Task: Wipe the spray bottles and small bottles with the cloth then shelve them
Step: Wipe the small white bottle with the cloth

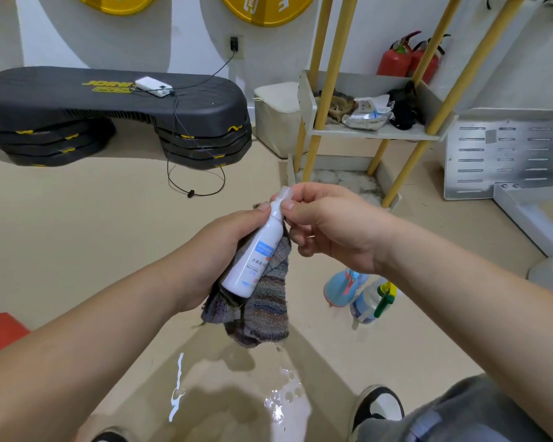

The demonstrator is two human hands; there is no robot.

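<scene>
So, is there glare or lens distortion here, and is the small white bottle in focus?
Head view: glare streaks on the wet beige floor below the striped grey cloth; the wide lens tilts the yellow-poled white shelf; the small white spray bottle looks sharp.

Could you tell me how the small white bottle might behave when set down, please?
The small white bottle is probably light: the right hand pinches its top with fingertips alone. Tall, slim and round, it may tip easily or roll on its side. Its glossy plastic could slip.

Glossy beige floor [77, 234], white wall [189, 30].
</scene>
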